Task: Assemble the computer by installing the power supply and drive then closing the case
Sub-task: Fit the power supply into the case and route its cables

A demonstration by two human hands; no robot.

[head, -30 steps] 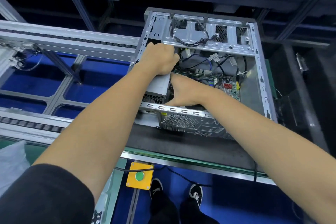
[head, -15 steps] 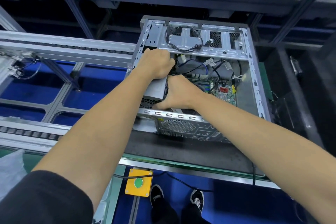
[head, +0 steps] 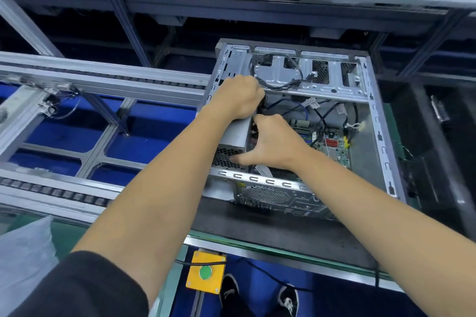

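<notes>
Open case on its side: power supply fills the near-left corner, gripped by left hand and right hand. Loose cables cross the middle above the motherboard. Bare floor lies along the right wall.

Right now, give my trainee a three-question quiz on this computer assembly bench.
1. True or false: the side panel already covers the computer case.
2. Which corner of the case holds the power supply? A) near left B) far right C) near right
3. Fill in: the button on the yellow box is ____.

Key
1. False; the case is open, with the motherboard showing.
2. A; the left hand and right hand are both on it.
3. Green.
</notes>
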